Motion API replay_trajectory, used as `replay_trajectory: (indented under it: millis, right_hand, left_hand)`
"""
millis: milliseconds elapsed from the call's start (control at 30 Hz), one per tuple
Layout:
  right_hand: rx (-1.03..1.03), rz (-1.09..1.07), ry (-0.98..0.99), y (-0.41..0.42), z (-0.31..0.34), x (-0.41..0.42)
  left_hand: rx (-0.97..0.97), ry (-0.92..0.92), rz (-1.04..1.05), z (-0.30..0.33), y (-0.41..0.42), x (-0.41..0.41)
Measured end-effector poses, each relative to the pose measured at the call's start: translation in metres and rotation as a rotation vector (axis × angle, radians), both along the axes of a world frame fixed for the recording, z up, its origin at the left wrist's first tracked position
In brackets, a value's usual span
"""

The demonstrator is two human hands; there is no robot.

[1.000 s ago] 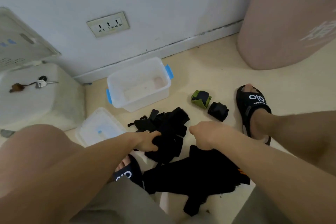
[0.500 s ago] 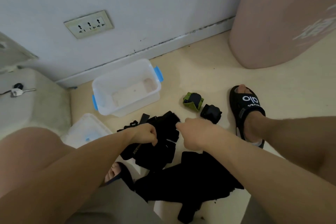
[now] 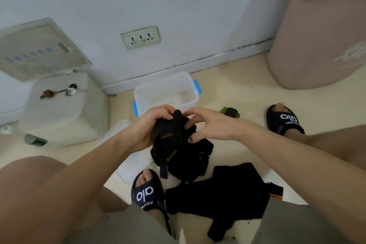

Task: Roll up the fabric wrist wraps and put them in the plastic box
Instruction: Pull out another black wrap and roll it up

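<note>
Change: a second ago both hands were low at the black pile on the floor; now they are raised in front of the box with one wrap lifted clear between them.
Near floor: a flat black cloth [image 3: 221, 190] lies between the two black sandals, and behind it sits the pile of wraps [image 3: 200, 156] not yet rolled.
Left hand [image 3: 152, 125]: fingers curled round the top of the black wrist wrap [image 3: 168, 140], gripping it.
Right hand [image 3: 208, 125]: thumb and fingertips pinch the wrap's upper edge from the other side; its tail hangs down with a strap end at the bottom.
Step in hand: probably finding the end and starting the roll.
How to do it well: pull the strip straight first, start from one end, roll tight with the edges lined up, and keep tension on the hanging tail so the coil does not go slack.
Plastic box [image 3: 194, 103]: open on the floor just beyond the hands, looks to hold no wraps yet; its lid [image 3: 128, 164] lies nearer, left of the pile.
Rolled wrap [image 3: 230, 112]: a green-edged one on the floor right of the box, outside it.
Far: wall with a socket [image 3: 140, 37].
</note>
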State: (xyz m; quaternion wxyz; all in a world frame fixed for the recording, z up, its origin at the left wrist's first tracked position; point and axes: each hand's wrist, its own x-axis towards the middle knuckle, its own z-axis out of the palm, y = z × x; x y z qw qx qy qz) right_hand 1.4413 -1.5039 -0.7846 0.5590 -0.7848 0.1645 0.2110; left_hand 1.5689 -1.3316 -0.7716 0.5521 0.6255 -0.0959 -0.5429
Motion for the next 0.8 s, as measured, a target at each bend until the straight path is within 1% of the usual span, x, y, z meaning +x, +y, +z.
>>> replay_trajectory:
  millis: [67,133,300,400,500,633,700,800]
  right_hand:
    - [0.053,-0.029,-0.013,0.009,-0.002,-0.002]
    - [0.040,-0.047,-0.049,0.020,-0.002,-0.002]
    - [-0.100,-0.127,-0.196,0.041,-0.008,0.004]
    - [-0.163,-0.156,-0.182,0.031,-0.011,0.005]
    - [-0.226,-0.187,-0.180,0.020,-0.010,0.002]
    - [-0.276,-0.275,-0.180,0.013,-0.006,-0.005]
    - [-0.240,-0.332,-0.204,0.010,0.000,-0.005]
    - [-0.077,-0.381,-0.222,0.005,0.018,-0.006]
  left_hand:
    - [0.044,0.043,0.048,0.007,0.014,-0.003]
    - [0.071,0.075,0.094,0.015,0.024,-0.008]
    - [-0.038,0.183,0.089,0.027,0.041,-0.014]
    - [-0.064,0.183,0.108,0.033,0.044,-0.014]
    - [-0.061,0.174,0.224,0.035,0.044,-0.010]
    - [-0.131,0.228,0.420,0.034,0.040,-0.004]
    - [-0.170,0.230,0.491,0.034,0.036,-0.001]
    - [-0.234,0.208,0.563,0.034,0.032,0.006]
